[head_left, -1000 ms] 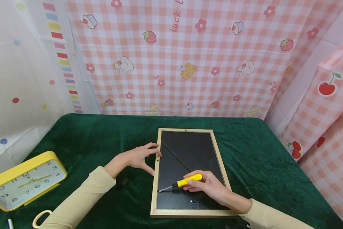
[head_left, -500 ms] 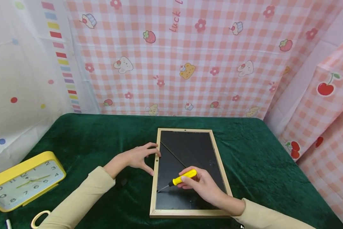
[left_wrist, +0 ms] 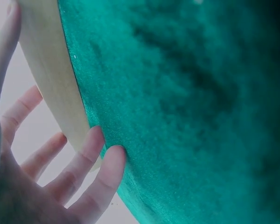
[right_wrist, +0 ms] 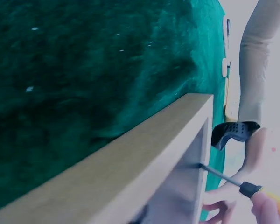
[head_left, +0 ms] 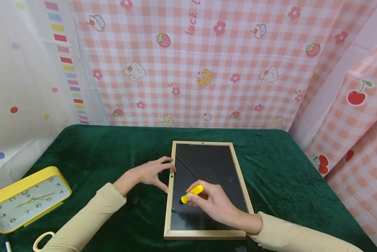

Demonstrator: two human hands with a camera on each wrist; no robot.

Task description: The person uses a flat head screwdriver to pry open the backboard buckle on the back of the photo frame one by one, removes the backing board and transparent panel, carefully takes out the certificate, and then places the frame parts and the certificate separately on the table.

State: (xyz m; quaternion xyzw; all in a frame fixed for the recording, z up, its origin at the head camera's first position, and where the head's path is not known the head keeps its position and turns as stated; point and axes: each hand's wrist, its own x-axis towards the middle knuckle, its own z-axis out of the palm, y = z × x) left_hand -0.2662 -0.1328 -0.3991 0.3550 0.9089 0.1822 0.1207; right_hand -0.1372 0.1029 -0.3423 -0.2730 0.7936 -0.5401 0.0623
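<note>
Green worktop (head_left: 270, 161), pink checked curtain (head_left: 182, 63) hung behind | wooden frame (head_left: 204, 235) with black backing (head_left: 204, 161) lay midway between worktop's left and right edges | left hand (head_left: 149, 173): fingers were spread, merely touching frame's left rail (head_left: 168, 203) | right hand (head_left: 214, 203): fingers curled round yellow screwdriver (head_left: 196, 190), its tip at that rail's inner side

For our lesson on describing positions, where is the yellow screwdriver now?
In the head view, the yellow screwdriver is in the right hand, above the black panel, its tip near the left side of the wooden frame.
</note>
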